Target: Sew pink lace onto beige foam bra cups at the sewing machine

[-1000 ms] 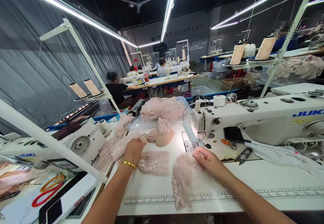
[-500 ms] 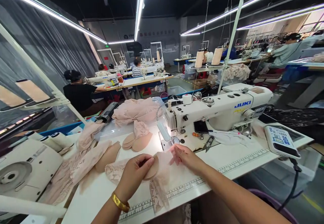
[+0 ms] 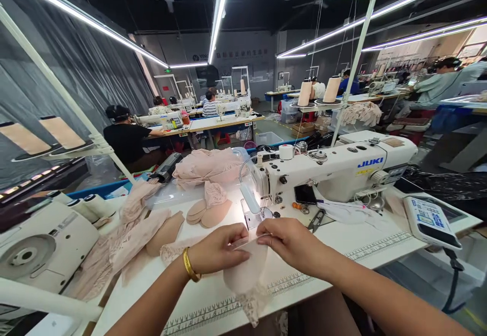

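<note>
Both hands meet in front of the lit needle area of a white sewing machine (image 3: pixel 335 166). My left hand (image 3: pixel 222 249), with a gold bangle at the wrist, pinches the upper edge of a pale pink fabric piece (image 3: pixel 247 270). Thumb and fingers of my right hand (image 3: pixel 287 239) are closed on the same edge, a little to the right. The piece hangs below the hands, its lace end (image 3: pixel 250 303) reaching the table's front edge. Whether the beige pad is behind the fabric is unclear. Beige oval pads (image 3: pixel 216 214) lie behind my left hand.
Pink lace fabric (image 3: pixel 133 229) is heaped at left, beside another machine (image 3: pixel 45 245). A plastic bin holds more fabric (image 3: pixel 209 169). Small snips (image 3: pixel 316 220), a phone (image 3: pixel 305 194) and a control panel (image 3: pixel 431 219) are at right. People sit at machines beyond.
My hands have come together, the left moving right, and both now grip the fabric's top edge. The pale fabric hangs in front, where the beige pad showed before. The view has shifted slightly.
</note>
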Demonstrator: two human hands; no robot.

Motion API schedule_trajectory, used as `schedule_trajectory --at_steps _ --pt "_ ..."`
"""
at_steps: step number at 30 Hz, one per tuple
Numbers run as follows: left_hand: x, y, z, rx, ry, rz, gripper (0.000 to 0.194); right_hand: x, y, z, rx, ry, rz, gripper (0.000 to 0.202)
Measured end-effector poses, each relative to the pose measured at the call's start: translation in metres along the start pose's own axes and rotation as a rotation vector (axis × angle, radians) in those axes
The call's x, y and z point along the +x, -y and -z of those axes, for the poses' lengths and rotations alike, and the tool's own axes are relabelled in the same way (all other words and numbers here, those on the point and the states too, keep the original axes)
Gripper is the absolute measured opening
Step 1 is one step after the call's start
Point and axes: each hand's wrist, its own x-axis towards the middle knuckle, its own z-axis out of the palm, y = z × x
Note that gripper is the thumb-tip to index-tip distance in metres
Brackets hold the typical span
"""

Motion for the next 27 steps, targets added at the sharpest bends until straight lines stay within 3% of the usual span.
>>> schedule_trajectory --at_steps 3,5,6,8,11,13,16,20,27 --pt "-0.013 0.006 0.008 0.305 -0.359 -0.136 0.02 0.005 -0.003 -0.01 -0.247 -0.304 0.245 0.014" --pt "-0.023 0.008 0.008 0.636 -0.516 -0.286 0.018 0.006 -0.011 -0.025 -0.307 -0.423 0.37 0.02" --pt "-0.027 0.008 0.005 0.801 -0.523 -0.327 0.019 0.006 -0.019 -0.033 -0.326 -0.435 0.401 0.022" --pt "-0.03 0.01 -0.003 1.028 -0.415 -0.309 0.015 0.004 -0.041 -0.049 -0.387 -0.354 0.421 0.024" --pt "-0.02 0.017 -0.019 1.083 -0.175 -0.247 0.015 0.002 -0.082 -0.062 -0.494 -0.053 0.428 0.028" --pt "-0.002 0.029 -0.027 1.071 -0.108 -0.308 0.013 0.002 -0.106 -0.061 -0.498 0.102 0.426 0.026" --pt "0.03 0.054 -0.033 1.082 -0.133 -0.343 0.02 0.004 -0.125 -0.051 -0.461 0.202 0.381 0.019" --pt "0.053 0.081 -0.04 1.055 -0.214 -0.283 0.021 0.001 -0.127 -0.035 -0.463 0.249 0.289 0.025" --pt "0.049 0.079 -0.045 0.891 -0.306 -0.387 0.024 -0.006 -0.126 -0.028 -0.415 0.272 0.211 0.031"
